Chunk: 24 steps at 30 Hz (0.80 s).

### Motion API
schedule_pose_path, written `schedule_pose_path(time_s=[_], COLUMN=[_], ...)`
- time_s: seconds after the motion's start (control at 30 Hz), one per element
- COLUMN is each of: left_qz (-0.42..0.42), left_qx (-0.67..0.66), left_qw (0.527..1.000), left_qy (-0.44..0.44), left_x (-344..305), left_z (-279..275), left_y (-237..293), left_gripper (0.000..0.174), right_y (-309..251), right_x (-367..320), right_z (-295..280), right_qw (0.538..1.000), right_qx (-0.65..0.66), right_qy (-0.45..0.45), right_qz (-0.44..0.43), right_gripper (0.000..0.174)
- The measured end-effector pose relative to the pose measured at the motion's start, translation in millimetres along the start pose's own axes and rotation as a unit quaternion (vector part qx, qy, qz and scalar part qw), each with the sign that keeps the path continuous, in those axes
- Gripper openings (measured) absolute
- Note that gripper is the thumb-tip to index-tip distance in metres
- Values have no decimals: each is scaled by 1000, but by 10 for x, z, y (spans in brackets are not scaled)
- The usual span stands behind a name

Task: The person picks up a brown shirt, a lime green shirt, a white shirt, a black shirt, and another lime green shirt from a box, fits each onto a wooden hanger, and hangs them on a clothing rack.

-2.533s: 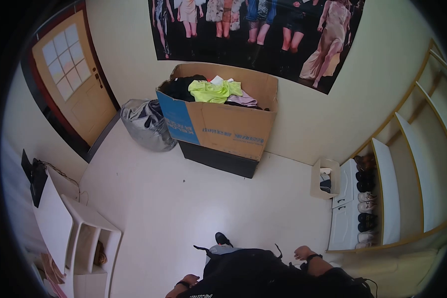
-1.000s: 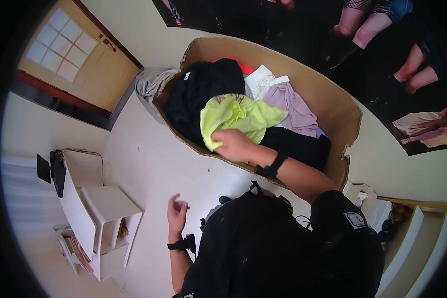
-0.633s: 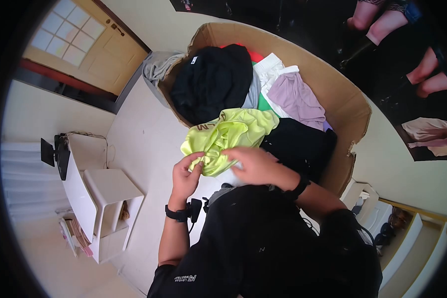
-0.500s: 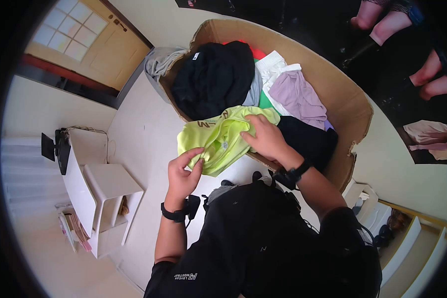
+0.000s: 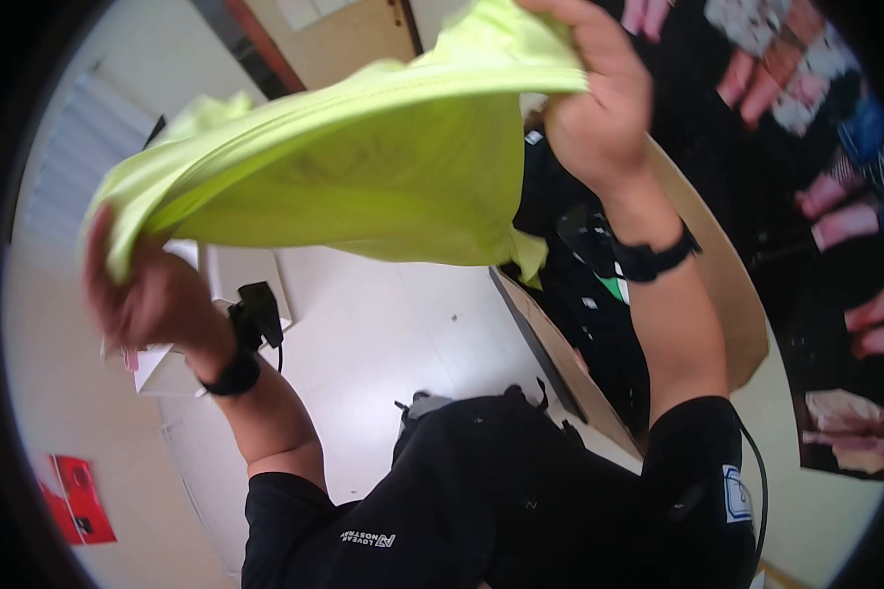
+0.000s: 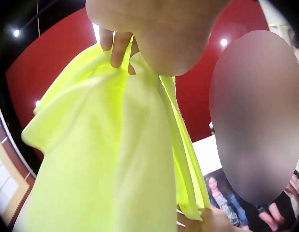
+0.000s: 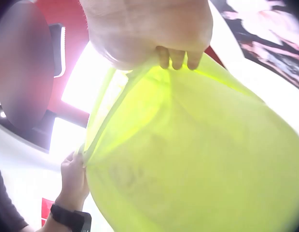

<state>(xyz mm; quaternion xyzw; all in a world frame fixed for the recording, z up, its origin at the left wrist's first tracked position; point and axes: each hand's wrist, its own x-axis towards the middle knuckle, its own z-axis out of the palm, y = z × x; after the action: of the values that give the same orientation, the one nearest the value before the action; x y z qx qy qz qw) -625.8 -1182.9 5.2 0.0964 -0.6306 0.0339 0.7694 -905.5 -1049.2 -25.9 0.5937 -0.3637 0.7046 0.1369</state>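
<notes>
A neon yellow-green T-shirt (image 5: pixel 363 187) is stretched out in the air between my two hands, its open hem edge spanning from one to the other. My left hand (image 5: pixel 152 290) grips one end of that edge, at the left of the head view and slightly blurred. At the upper right, my right hand (image 5: pixel 604 108) grips the other end, higher up. In the right wrist view, several curled fingertips (image 7: pixel 177 59) press on the cloth, which hangs below them. The left wrist view shows the shirt (image 6: pixel 91 159) draped in folds under the left hand. Faint lettering shows through the fabric.
A large cardboard box (image 5: pixel 732 304) stands at the right, with dark clothes (image 5: pixel 609 344) inside, partly hidden by my right arm. A white furniture piece (image 5: pixel 250 275) is behind my left hand. A door (image 5: pixel 349 34) lies beyond the shirt, and a poster (image 5: pixel 756 187) covers the right wall.
My right hand took the T-shirt from the box and my left hand joined it. Both hands have since risen and moved apart, spreading the shirt out. The view has turned left.
</notes>
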Motion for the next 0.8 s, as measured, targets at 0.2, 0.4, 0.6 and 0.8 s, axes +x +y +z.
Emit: schedule_pose_path(time_s=[0.2, 0.4, 0.6, 0.8], left_qz=[-38, -158, -299, -505], left_qx=[125, 283, 334, 426], left_qw=[991, 923, 826, 669], left_qy=[3, -209, -340, -341], left_x=[203, -1023, -2094, -2420], left_z=[-812, -2109, -3606, -4299], left_y=[-427, -1217, -1089, -1114], left_gripper=[35, 20, 22, 19], right_y=[-232, 115, -104, 2], right_x=[164, -841, -2086, -2365], right_z=[929, 1870, 2895, 3985], right_qw=[983, 908, 812, 811], right_qx=[-144, -299, -347, -272], right_qy=[-23, -245, -417, -495], right_qz=[-110, -163, 215, 151], right_gripper=[34, 31, 21, 18])
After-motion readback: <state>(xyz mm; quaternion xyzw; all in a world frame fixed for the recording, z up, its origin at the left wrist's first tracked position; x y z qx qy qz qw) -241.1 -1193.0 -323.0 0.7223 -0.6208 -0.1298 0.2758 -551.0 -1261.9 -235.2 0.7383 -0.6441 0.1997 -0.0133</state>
